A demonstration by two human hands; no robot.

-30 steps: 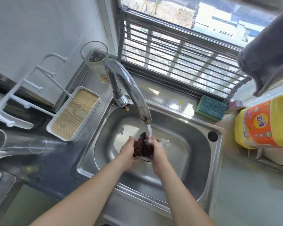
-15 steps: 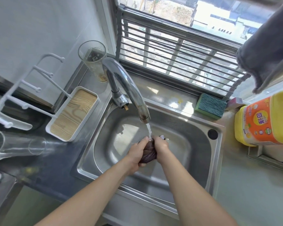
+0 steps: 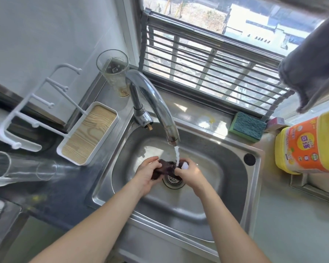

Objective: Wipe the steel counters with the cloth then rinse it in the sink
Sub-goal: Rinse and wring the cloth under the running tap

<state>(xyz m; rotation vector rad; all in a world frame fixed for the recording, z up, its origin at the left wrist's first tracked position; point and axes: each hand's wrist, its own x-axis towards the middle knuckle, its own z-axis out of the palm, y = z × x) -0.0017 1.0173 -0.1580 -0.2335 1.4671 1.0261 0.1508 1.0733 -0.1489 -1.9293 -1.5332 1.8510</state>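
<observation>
Water: we see a stream falling from the faucet [image 3: 156, 103] spout onto the cloth [image 3: 164, 168], right above the drain [image 3: 173, 179] in the middle of the sink [image 3: 207, 147].
Cloth: dark, wet and bunched; we find it stretched between both hands over the sink basin, just above the drain.
Left hand [image 3: 146, 174]: our fingers are curled round the left end of the cloth, gripping it.
Right hand [image 3: 190, 172]: our fingers pinch the right end of the cloth, with the stream running down just beside the thumb.
Counter [image 3: 68, 198]: dark on the left of the sink, where we see a white tray with a wood-grain base [image 3: 89, 132] near the sink's left rim and a clear glass lying on its side [image 3: 19, 168] toward the left edge.
Back left corner: a tall glass [image 3: 113, 72] stands upright behind the faucet base.
Back ledge: a green and yellow sponge [image 3: 247, 126] lies along the sink's rear rim, below the window rack.
Right edge: a yellow and orange detergent jug [image 3: 310, 145] sits beside the sink's right rim, and a grey towel [image 3: 311, 63] hangs above it.
</observation>
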